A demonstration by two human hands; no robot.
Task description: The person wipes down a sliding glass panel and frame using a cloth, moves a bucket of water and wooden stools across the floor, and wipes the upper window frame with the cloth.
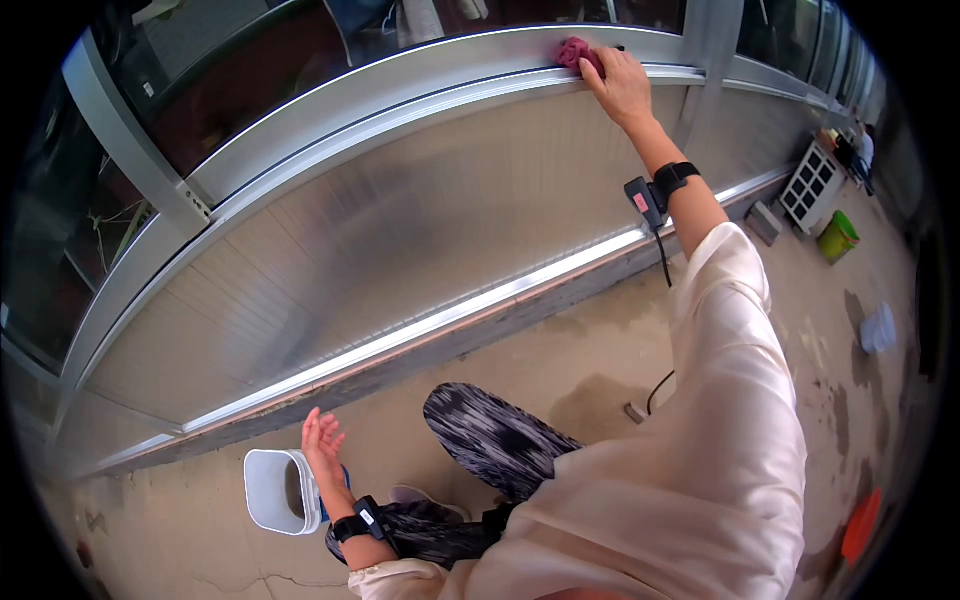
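Observation:
My right hand (622,84) is stretched up to the metal window frame (440,72) and closed over a bunched dark red cloth (574,54). The cloth rests against the frame's rail, partly hidden under my fingers. Low on the left, my left hand (322,440) hangs in the air with its fingers loosely apart and nothing in them. Just below and beside that hand stands a white bucket (265,490) on the ground. Below the rail runs a shiny metal panel (400,220).
A low ledge (400,372) runs along the panel's foot. Farther right are a green bucket (838,237), a white grid-like frame (812,187), a grey block (765,222), a pale container (878,329) and an orange object (861,527). A person (862,150) is at the far right.

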